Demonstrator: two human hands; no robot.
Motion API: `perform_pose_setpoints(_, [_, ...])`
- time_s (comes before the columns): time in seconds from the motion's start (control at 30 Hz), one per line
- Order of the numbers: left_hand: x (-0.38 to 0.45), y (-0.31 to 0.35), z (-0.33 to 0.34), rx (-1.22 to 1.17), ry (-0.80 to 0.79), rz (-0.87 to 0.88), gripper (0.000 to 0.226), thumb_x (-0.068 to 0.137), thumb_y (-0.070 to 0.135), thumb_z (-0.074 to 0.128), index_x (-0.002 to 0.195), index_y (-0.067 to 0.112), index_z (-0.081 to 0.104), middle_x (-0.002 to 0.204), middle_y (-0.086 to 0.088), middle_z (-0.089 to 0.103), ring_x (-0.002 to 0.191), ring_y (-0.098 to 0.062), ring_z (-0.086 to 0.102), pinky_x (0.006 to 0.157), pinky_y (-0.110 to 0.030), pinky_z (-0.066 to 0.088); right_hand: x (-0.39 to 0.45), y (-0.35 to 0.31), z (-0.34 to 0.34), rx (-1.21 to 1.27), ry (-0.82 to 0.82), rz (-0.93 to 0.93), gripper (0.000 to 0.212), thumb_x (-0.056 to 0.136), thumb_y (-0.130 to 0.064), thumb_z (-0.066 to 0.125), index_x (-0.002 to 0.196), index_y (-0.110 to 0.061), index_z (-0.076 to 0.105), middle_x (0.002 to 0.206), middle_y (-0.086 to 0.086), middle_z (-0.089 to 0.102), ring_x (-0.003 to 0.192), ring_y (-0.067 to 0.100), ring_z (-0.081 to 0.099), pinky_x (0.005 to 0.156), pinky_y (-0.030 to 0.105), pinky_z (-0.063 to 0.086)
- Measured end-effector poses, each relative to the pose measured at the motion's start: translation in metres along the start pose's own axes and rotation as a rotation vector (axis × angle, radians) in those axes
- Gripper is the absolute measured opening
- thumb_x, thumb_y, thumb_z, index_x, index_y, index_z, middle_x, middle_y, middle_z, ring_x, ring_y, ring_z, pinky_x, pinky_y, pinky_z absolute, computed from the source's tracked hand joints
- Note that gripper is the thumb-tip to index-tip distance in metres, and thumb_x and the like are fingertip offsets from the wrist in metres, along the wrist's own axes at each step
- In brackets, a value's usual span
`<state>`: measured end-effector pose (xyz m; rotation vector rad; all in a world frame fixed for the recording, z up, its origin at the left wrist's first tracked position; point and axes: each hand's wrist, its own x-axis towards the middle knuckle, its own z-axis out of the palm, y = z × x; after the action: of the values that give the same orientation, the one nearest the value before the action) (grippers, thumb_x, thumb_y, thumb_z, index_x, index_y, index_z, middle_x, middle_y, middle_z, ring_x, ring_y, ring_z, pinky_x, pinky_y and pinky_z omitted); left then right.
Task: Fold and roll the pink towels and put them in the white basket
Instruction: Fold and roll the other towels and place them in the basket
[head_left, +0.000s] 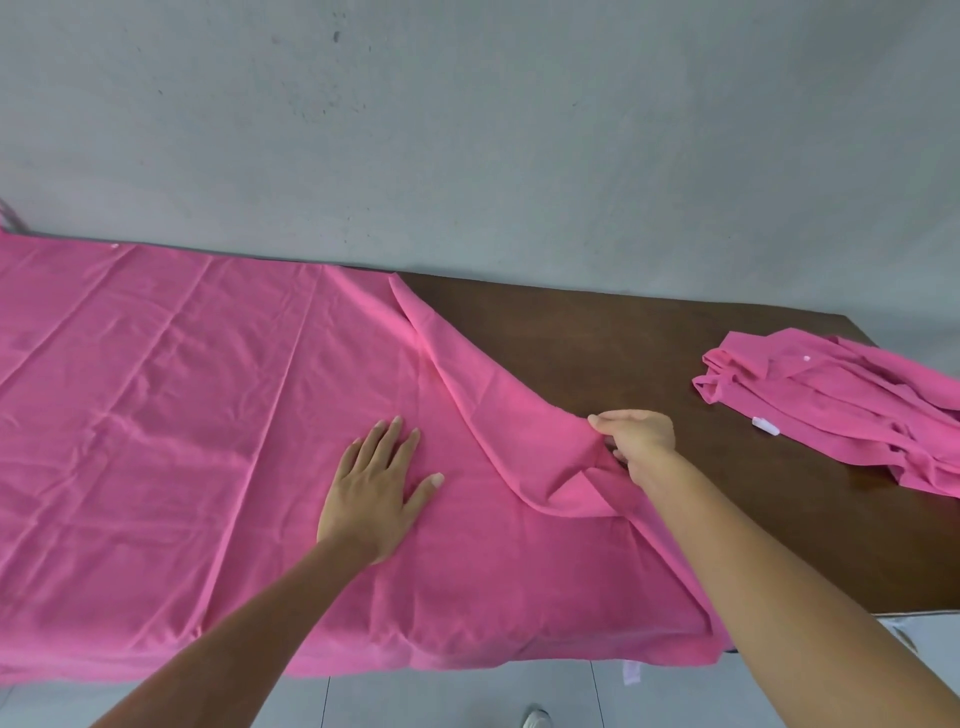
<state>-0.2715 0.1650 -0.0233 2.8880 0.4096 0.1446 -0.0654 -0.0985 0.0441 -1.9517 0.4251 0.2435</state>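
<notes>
The large, thin pink cloth towel (208, 415) lay spread over the dark brown wooden worktop (623, 353), looking light and limp. The left hand (374, 488) pressed flat on it; the right hand (636, 441) pinched its lifted edge, probably the best hold.

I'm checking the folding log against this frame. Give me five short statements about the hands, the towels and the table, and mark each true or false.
1. The left hand lies flat on the spread pink towel. True.
2. The right hand is empty. False: it pinches a lifted edge of that towel.
3. The pile of crumpled pink towels lies at the right of the brown wooden table. True.
4. The spread towel is rolled up. False: it lies open, creased.
5. The white basket stands beside the pile. False: no basket shows.
</notes>
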Motion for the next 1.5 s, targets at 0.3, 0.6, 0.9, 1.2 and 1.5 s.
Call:
perform_pose_setpoints(0.3, [0.001,-0.001,0.003,0.006,0.017,-0.011,0.089,0.09,0.08,-0.005,0.162,0.03,0.012,0.17,0.007,0.001,0.156,-0.011,-0.006,0.128,-0.038,0.001,0.031,-0.071,-0.025,0.173,0.162,-0.281,0.017,0.08,-0.007,0.084,0.095,-0.009,0.077,0.09,0.003,0.073,0.076,0.012,0.065,0.072,0.022,0.049])
perform_pose_setpoints(0.6, [0.001,0.0,0.004,0.016,0.025,-0.037,0.087,0.09,0.08,-0.001,0.162,0.032,0.016,0.17,0.009,0.007,0.156,-0.009,-0.002,0.127,-0.036,0.002,0.033,-0.143,-0.048,0.188,0.114,-0.723,0.017,0.079,-0.009,0.081,0.08,-0.022,0.07,0.08,0.001,0.072,0.073,0.01,0.065,0.077,0.026,0.053])
perform_pose_setpoints(0.9, [0.001,0.001,0.003,0.014,0.023,-0.032,0.087,0.091,0.079,0.0,0.162,0.031,0.018,0.17,0.008,0.007,0.156,-0.009,-0.002,0.128,-0.035,0.003,-0.058,-0.01,0.005,-0.29,-0.459,-0.899,0.017,0.081,-0.007,0.081,0.081,-0.023,0.076,0.082,-0.017,0.072,0.075,0.004,0.066,0.072,0.017,0.049])
perform_pose_setpoints(1.2, [0.008,0.004,-0.003,-0.156,0.002,-0.091,0.089,0.087,0.078,0.004,0.158,0.031,0.031,0.168,0.008,0.018,0.156,-0.01,0.006,0.127,-0.035,0.004,-0.068,0.055,0.016,-0.438,-0.392,-0.831,0.016,0.084,-0.008,0.077,0.084,-0.022,0.071,0.081,-0.018,0.068,0.08,0.004,0.063,0.07,0.015,0.045])
perform_pose_setpoints(1.5, [0.058,0.065,-0.028,-0.529,-0.012,0.03,0.077,0.091,0.071,0.02,0.14,0.026,0.057,0.143,0.003,0.054,0.137,-0.019,0.04,0.117,-0.042,0.029,-0.079,0.049,0.041,-0.567,-0.277,-0.996,0.027,0.083,-0.023,0.081,0.103,-0.022,0.062,0.091,-0.011,0.063,0.088,0.012,0.057,0.081,0.032,0.05])
